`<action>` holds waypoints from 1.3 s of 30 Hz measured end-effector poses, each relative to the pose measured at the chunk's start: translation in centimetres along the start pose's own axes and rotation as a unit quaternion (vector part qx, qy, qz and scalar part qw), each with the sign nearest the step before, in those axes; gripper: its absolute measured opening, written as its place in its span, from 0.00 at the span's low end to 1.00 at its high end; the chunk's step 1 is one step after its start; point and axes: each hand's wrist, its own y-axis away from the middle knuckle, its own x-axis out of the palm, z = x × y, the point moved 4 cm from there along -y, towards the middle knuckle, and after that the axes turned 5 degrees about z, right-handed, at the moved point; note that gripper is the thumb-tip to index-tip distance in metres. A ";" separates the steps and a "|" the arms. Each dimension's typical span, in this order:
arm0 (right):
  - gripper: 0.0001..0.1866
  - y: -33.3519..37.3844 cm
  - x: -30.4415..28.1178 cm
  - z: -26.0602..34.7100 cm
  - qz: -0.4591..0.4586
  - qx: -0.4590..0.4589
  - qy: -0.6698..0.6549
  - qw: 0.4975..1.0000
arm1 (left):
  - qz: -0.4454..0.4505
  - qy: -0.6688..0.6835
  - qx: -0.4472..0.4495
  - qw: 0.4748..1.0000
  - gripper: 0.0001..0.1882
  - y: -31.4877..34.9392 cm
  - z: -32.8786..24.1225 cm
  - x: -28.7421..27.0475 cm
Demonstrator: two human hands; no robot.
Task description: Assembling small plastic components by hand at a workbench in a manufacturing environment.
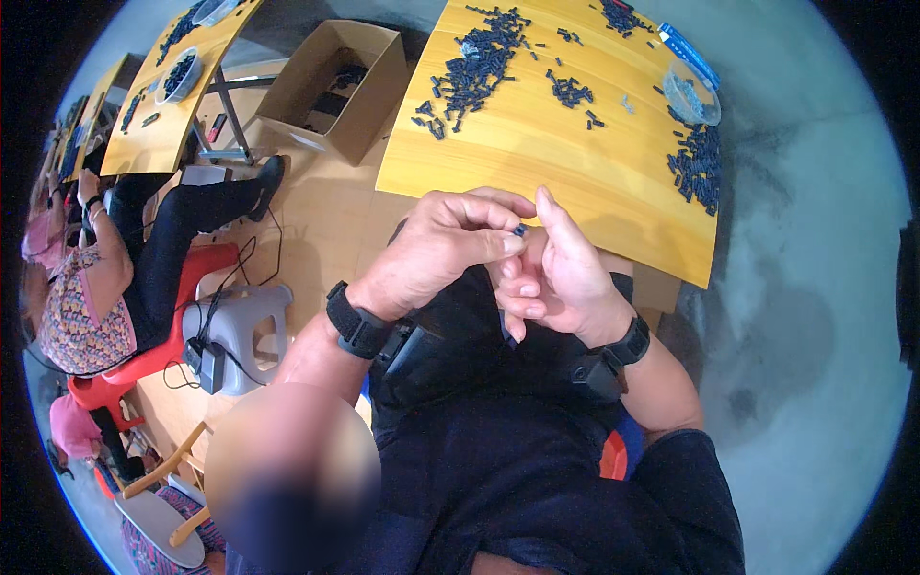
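Observation:
My left hand and my right hand meet just in front of the near edge of a yellow wooden table. Between the fingertips of both hands sits a small dark plastic part. My left fingers curl around it and my right thumb and fingers press against it from the other side. Both wrists carry black bands. Several more small dark parts lie in piles on the table: one pile at the far left, a smaller cluster in the middle, another pile at the right edge.
A clear plastic bowl and a blue tube-like object lie at the table's right. An open cardboard box stands on the floor to the left. Another person sits at a second yellow table. A grey stool stands nearby.

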 end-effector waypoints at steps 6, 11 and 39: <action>0.22 0.2 -1.5 0.5 -0.121 -0.027 0.094 0.988 | -0.003 -0.047 -0.034 0.998 0.11 0.0 1.3 0.0; 0.21 2.6 -9.0 4.8 -0.338 -0.095 0.413 0.840 | -0.077 -0.088 -0.093 0.989 0.23 -0.1 2.3 -0.6; 0.11 1.6 -15.7 17.2 -0.393 -0.224 0.784 0.426 | -0.157 -0.234 -0.070 0.957 0.12 0.1 3.9 -3.2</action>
